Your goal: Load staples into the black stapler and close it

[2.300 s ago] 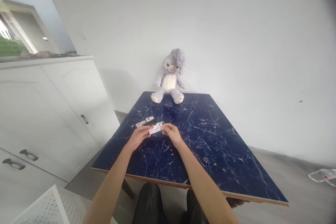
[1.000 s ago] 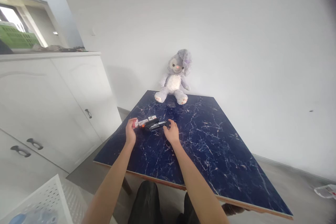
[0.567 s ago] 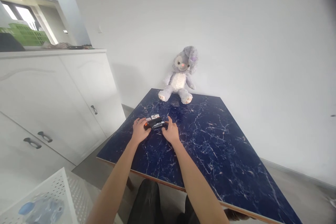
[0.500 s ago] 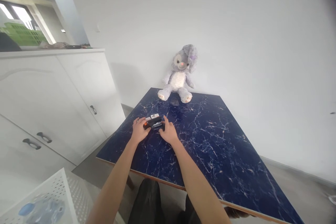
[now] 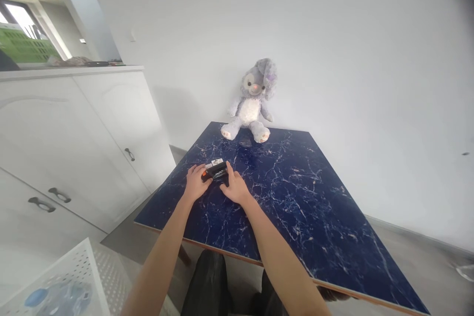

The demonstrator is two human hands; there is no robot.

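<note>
- We see a black stapler (image 5: 217, 168) on the blue table (image 5: 296, 207), in front of us and between our two hands
- It lies a bit aslant, with its orange end (image 5: 204, 174) to the left and a shiny silver strip (image 5: 219, 174) on the side near us
- Our left hand (image 5: 195, 183) grasps the orange end, with the thumb on the near side and the other fingers spread on the far side
- Our right hand (image 5: 235, 188) is at the other end, with the pointing finger stretched up along it and the thumb low on the near side
- We cannot tell if that right hand squeezes the stapler or only touches it
- Just behind the stapler we see a small white box (image 5: 217, 162) with a dark picture on it
- Next to that box, by our left fingers, a bit of another white thing (image 5: 208, 165) peeks out, mostly hidden
- A fluffy grey bunny (image 5: 251, 111) sits at the far edge of the table, by the white wall (image 5: 351, 59)
- To our left is a white cupboard (image 5: 74, 133), and low in the corner a white basket (image 5: 94, 271) holds a clear bottle (image 5: 68, 298) with a blue cap (image 5: 36, 297)
</note>
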